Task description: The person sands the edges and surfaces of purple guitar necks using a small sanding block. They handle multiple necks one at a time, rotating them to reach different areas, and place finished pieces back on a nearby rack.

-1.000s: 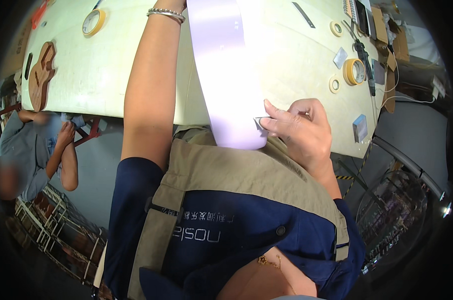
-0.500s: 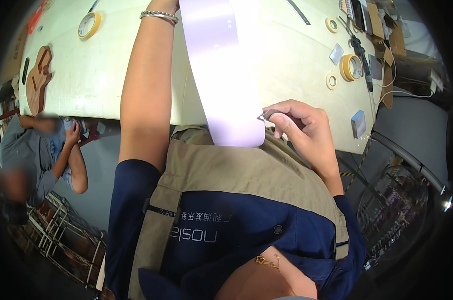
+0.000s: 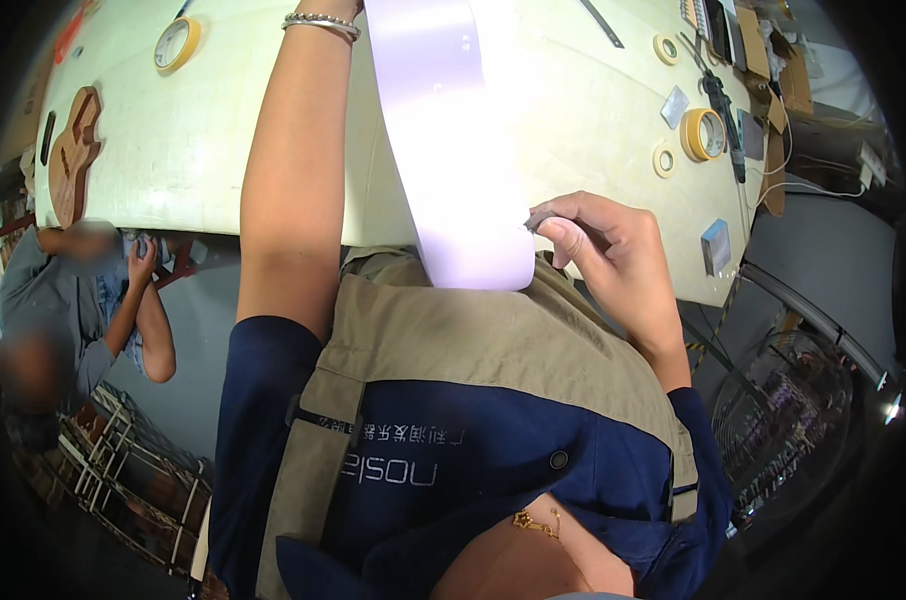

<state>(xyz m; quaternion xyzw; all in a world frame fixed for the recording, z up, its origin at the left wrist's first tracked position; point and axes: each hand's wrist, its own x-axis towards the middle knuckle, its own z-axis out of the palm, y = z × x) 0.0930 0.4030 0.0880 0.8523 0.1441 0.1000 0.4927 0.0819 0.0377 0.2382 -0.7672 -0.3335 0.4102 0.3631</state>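
A long, glossy lavender piece (image 3: pixel 478 265) with rounded lower corners runs from the top edge of the view down to my apron. Glare whites out its middle, so its exact kind cannot be made out. My right hand (image 3: pixel 613 250) is closed, pinching a small dark grey flat piece (image 3: pixel 541 219) between thumb and forefinger. That piece meets the lavender thing's right edge near its lower end. My left arm stretches forward beside the lavender piece's left side. Only the base of my left hand (image 3: pixel 347 6) shows past the bracelets; its fingers are cut off by the top edge.
On the pale table (image 3: pixel 193 150) lie a wooden guitar-shaped body (image 3: pixel 73 165), a tape roll (image 3: pixel 177 45) and, at right, another tape roll (image 3: pixel 703 134), a black tool (image 3: pixel 718 100) and a small blue box (image 3: pixel 715 248). A seated person (image 3: pixel 53 290) is at left; a fan (image 3: pixel 788 410) stands at right.
My right hand and the dark grey piece have shifted slightly up and right along the lavender piece's edge. The lavender piece has moved a little to the right.
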